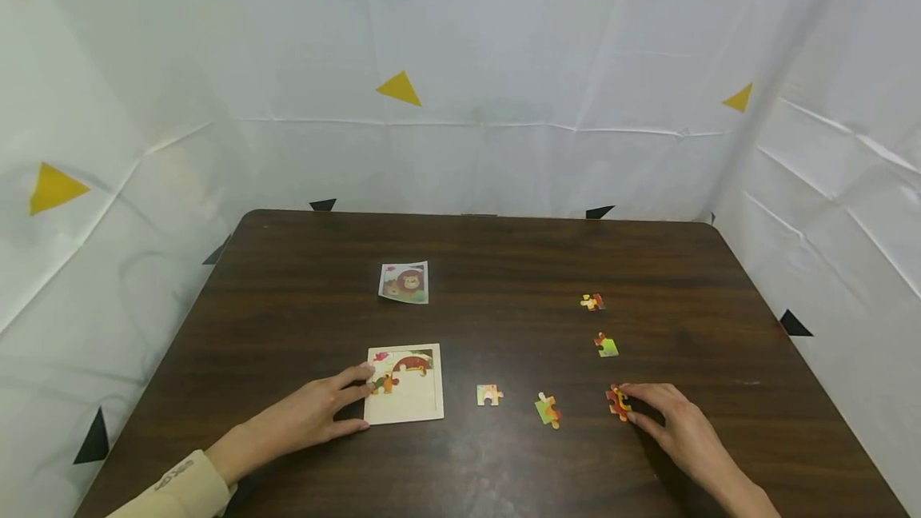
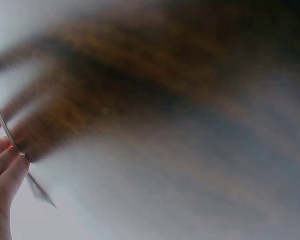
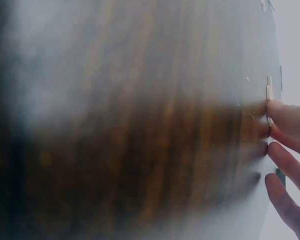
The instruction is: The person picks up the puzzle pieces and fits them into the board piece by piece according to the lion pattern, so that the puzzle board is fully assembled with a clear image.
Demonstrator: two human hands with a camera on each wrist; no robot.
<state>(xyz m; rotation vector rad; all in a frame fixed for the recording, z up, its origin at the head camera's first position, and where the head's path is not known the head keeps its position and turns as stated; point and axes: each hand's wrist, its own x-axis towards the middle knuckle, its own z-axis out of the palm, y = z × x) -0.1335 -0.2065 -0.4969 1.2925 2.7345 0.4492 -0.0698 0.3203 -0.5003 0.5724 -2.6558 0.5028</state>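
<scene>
A square jigsaw board (image 1: 410,406), cream with a few picture pieces set along its top and left, lies flat on the dark table. My left hand (image 1: 316,414) rests on the board's left side, fingers stretched out; the left wrist view has the fingers (image 2: 12,175) along its thin edge. Farther right, my right hand (image 1: 679,426) pinches a red and yellow puzzle piece (image 1: 616,403) between thumb and forefinger, low at the tabletop. In the right wrist view that piece (image 3: 269,95) is edge-on by the fingertips, its picture hidden.
Loose puzzle pieces lie between the hands: a pale one (image 1: 488,395) and a green-orange one (image 1: 547,410). Beyond the right hand are a green and red piece (image 1: 607,345) and a smaller-looking one (image 1: 593,302). A lion picture card (image 1: 404,283) lies behind the board. White sheeting (image 1: 475,30) surrounds the table (image 1: 504,262).
</scene>
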